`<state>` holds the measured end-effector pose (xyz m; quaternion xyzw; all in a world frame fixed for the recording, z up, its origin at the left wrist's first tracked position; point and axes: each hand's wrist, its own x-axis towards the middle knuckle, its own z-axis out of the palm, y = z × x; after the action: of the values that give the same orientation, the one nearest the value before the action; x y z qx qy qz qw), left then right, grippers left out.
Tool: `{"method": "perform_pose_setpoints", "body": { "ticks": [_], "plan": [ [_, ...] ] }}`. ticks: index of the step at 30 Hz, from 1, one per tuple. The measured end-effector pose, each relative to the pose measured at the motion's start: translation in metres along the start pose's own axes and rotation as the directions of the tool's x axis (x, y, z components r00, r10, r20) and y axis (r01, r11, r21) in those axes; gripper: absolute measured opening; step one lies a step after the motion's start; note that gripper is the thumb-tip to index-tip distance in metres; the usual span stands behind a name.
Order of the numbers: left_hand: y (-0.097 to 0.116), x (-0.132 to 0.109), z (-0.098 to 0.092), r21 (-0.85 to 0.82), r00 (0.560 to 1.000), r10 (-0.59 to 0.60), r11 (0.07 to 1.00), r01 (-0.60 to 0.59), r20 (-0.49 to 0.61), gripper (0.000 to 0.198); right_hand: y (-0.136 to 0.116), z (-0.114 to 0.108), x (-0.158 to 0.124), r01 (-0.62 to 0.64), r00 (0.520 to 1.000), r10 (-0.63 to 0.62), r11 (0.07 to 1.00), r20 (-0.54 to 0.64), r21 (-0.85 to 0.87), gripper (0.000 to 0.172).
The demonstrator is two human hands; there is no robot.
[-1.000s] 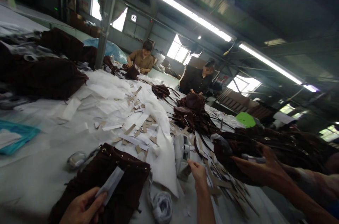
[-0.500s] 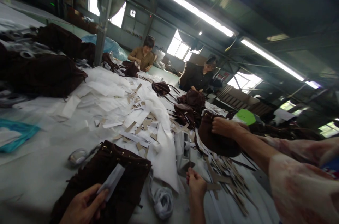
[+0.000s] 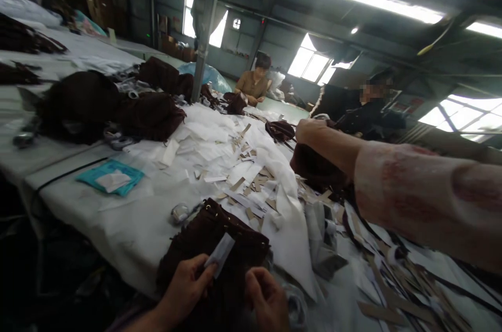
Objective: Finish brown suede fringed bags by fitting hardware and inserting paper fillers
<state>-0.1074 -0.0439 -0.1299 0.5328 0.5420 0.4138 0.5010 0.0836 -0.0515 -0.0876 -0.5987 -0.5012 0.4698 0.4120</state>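
Observation:
A dark brown bag point(image 3: 235, 235) with metal eyelets along its top edge lies in front of me at the bottom centre. My left hand point(image 3: 192, 279) pinches a pale paper strip point(image 3: 221, 252) above the bag. Over the bag's right side is my right hand point(image 3: 266, 293), its fingers curled together; whether anything small is between them is hidden. Just right of it, a clear plastic-wrapped bundle point(image 3: 294, 303) rests on the table, partly covered by the hand.
A nearby person's sleeved arm point(image 3: 415, 185) reaches in from the right, holding a brown bag point(image 3: 319, 164). Paper scraps point(image 3: 251, 185) and cardboard strips point(image 3: 392, 290) litter the table. A teal packet point(image 3: 112, 178) lies left. Two people work beyond.
The view has swung right-to-left, so things sit further right. My right hand has moved from the strips to the bag. The neighbour's arm has carried a brown bag further away.

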Motion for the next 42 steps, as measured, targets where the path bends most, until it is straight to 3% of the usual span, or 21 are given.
{"method": "perform_pose_setpoints", "body": {
  "ticks": [3, 6, 9, 14, 21, 24, 26, 28, 30, 32, 34, 36, 37, 39, 41, 42],
  "plan": [
    [-0.003, -0.001, 0.000, 0.003, 0.999, 0.039, 0.999, -0.039, -0.003, 0.038, -0.013, 0.044, 0.006, 0.014, 0.990, -0.015, 1.000, 0.144, 0.007, 0.036],
    [-0.006, -0.002, 0.001, -0.005, 0.995, 0.096, 0.995, -0.097, -0.020, 0.038, -0.014, 0.061, 0.017, 0.013, 0.992, -0.002, 0.996, 0.124, -0.093, 0.034],
    [-0.008, -0.003, 0.003, 0.017, 0.988, 0.153, 0.988, -0.152, -0.026, 0.034, -0.011, 0.066, 0.022, -0.016, 1.000, 0.020, 0.954, 0.009, -0.298, 0.034],
    [-0.012, -0.006, 0.006, 0.063, 0.980, 0.197, 0.979, -0.195, -0.030, 0.029, -0.013, 0.071, 0.017, -0.059, 0.996, 0.001, 0.777, -0.092, -0.627, 0.040],
    [-0.014, -0.006, 0.008, 0.024, 0.986, 0.159, 0.987, -0.158, -0.039, 0.032, -0.013, 0.069, 0.013, -0.052, 0.991, -0.067, 0.627, -0.120, -0.777, 0.048],
    [-0.007, -0.006, 0.003, -0.075, 0.997, 0.073, 0.995, -0.072, 0.000, 0.039, -0.011, 0.062, 0.014, 0.040, 0.992, -0.112, 0.714, -0.058, -0.699, 0.049],
    [0.000, -0.004, -0.004, -0.190, 0.994, -0.012, 0.981, 0.033, 0.109, 0.042, -0.011, 0.058, 0.014, 0.111, 0.994, -0.099, 0.850, 0.050, -0.515, 0.048],
    [0.007, 0.000, -0.011, -0.324, 0.970, -0.074, 0.934, 0.149, 0.233, 0.044, -0.011, 0.054, 0.013, 0.096, 0.990, -0.062, 0.956, 0.128, -0.277, 0.048],
    [0.011, 0.004, -0.015, -0.461, 0.938, -0.126, 0.845, 0.272, 0.322, 0.043, -0.011, 0.053, 0.012, 0.037, 0.987, -0.024, 0.996, 0.161, -0.079, 0.048],
    [0.012, 0.006, -0.014, -0.599, 0.910, -0.220, 0.694, 0.400, 0.352, 0.041, -0.008, 0.055, 0.013, -0.010, 0.983, 0.002, 0.999, 0.185, 0.041, 0.046],
    [0.011, 0.007, -0.009, -0.694, 0.879, -0.310, 0.540, 0.476, 0.362, 0.040, -0.003, 0.058, 0.014, -0.021, 0.978, 0.002, 0.995, 0.207, 0.093, 0.043],
    [0.012, 0.006, -0.005, -0.725, 0.861, -0.342, 0.469, 0.505, 0.378, 0.040, 0.005, 0.062, 0.017, 0.011, 0.980, -0.027, 0.997, 0.199, 0.078, 0.040],
    [0.013, 0.005, -0.004, -0.705, 0.853, -0.327, 0.482, 0.520, 0.406, 0.038, 0.010, 0.063, 0.019, 0.049, 0.982, -0.058, 0.997, 0.179, 0.054, 0.040],
    [0.018, 0.004, -0.010, -0.588, 0.823, -0.270, 0.592, 0.551, 0.499, 0.033, 0.021, 0.060, 0.022, 0.135, 0.989, -0.132, 0.991, 0.072, -0.027, 0.042],
    [0.024, 0.006, -0.024, -0.357, 0.762, -0.215, 0.784, 0.507, 0.610, 0.026, 0.034, 0.048, 0.022, 0.164, 0.972, -0.189, 0.972, -0.141, -0.168, 0.043],
    [0.028, 0.011, -0.034, -0.243, 0.760, -0.202, 0.870, 0.428, 0.617, 0.023, 0.040, 0.039, 0.021, 0.137, 0.941, -0.207, 0.956, -0.266, -0.258, 0.044]
  ]
}}
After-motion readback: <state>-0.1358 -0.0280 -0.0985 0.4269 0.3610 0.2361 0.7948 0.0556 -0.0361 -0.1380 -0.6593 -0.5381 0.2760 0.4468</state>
